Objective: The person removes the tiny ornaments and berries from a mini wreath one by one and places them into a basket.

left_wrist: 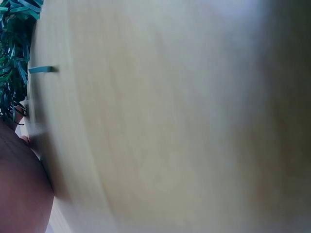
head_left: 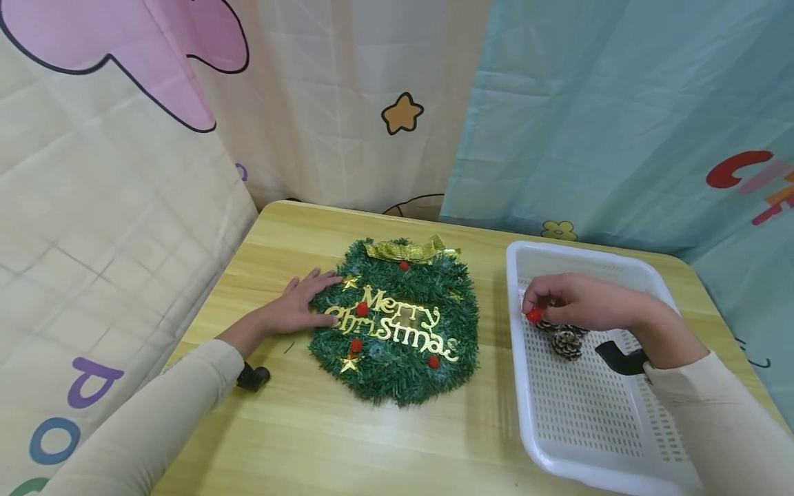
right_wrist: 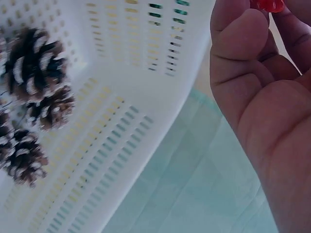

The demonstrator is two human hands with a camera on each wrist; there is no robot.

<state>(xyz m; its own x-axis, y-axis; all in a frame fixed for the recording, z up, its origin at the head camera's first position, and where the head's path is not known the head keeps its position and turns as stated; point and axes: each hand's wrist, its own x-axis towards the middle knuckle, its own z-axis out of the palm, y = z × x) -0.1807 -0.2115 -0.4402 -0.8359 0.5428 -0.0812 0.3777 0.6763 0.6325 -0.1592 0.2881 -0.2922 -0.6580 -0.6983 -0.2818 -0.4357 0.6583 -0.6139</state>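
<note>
A green wreath [head_left: 403, 372] lies on the table with gold "Merry Christmas" lettering [head_left: 397, 322], gold stars, small red balls and a gold ribbon bow [head_left: 409, 249] at its top. My left hand [head_left: 296, 303] rests at the wreath's left edge, fingers spread, thumb by the lettering. In the left wrist view only part of that hand [left_wrist: 22, 189] shows beside the green tips [left_wrist: 12, 58]. Over the basket, my right hand [head_left: 579, 301] pinches a small shiny red ornament [head_left: 534, 315], mostly hidden by the fingers. Pine cones [head_left: 567, 344] lie beneath it.
A white perforated plastic basket [head_left: 527, 413] stands on the right of the wooden table [head_left: 279, 434], its far-left part holding several pine cones [right_wrist: 36, 63]. Printed curtains [head_left: 347, 103] hang behind and to the left. A loose green snippet [left_wrist: 41, 69] lies near the wreath.
</note>
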